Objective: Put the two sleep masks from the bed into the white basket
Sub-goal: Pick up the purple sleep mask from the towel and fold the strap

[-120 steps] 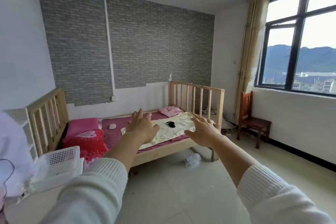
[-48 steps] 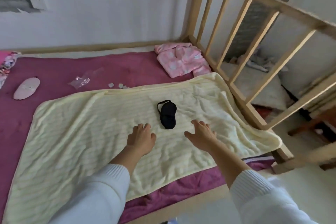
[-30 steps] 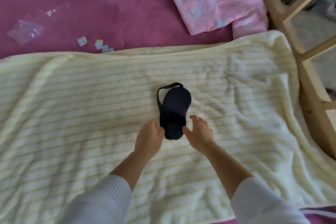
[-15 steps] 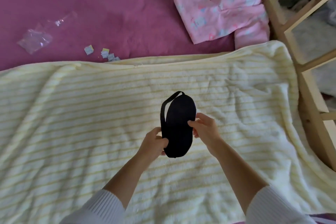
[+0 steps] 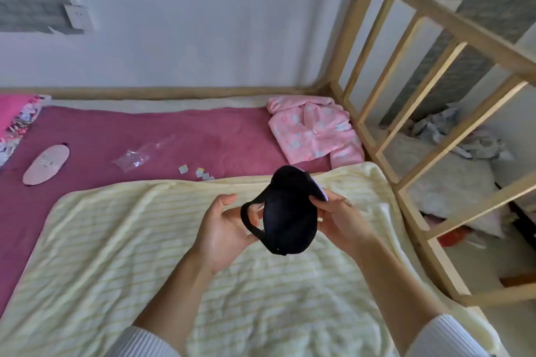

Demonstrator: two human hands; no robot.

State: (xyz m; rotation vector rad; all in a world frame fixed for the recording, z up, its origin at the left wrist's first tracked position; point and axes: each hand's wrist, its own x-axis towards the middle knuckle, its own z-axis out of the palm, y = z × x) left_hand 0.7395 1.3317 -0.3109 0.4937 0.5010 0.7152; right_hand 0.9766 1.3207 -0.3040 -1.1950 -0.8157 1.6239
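A black sleep mask (image 5: 288,211) hangs in the air above the pale yellow blanket (image 5: 121,240), held between both hands. My left hand (image 5: 223,226) grips its lower left edge and strap. My right hand (image 5: 339,217) pinches its upper right edge. A pink sleep mask (image 5: 46,164) lies flat on the magenta sheet (image 5: 220,139) at the far left, well away from both hands. The white basket is out of view.
Folded pink pyjamas (image 5: 314,130) lie at the foot of the bed. A clear plastic bag (image 5: 136,155) and small paper scraps (image 5: 197,172) rest on the sheet. The wooden slatted footboard (image 5: 412,90) rises on the right, with clutter on the floor behind it.
Both hands closed on the black mask and lifted it off the blanket. It is now higher and tilted, and my head has risen so more of the bed shows.
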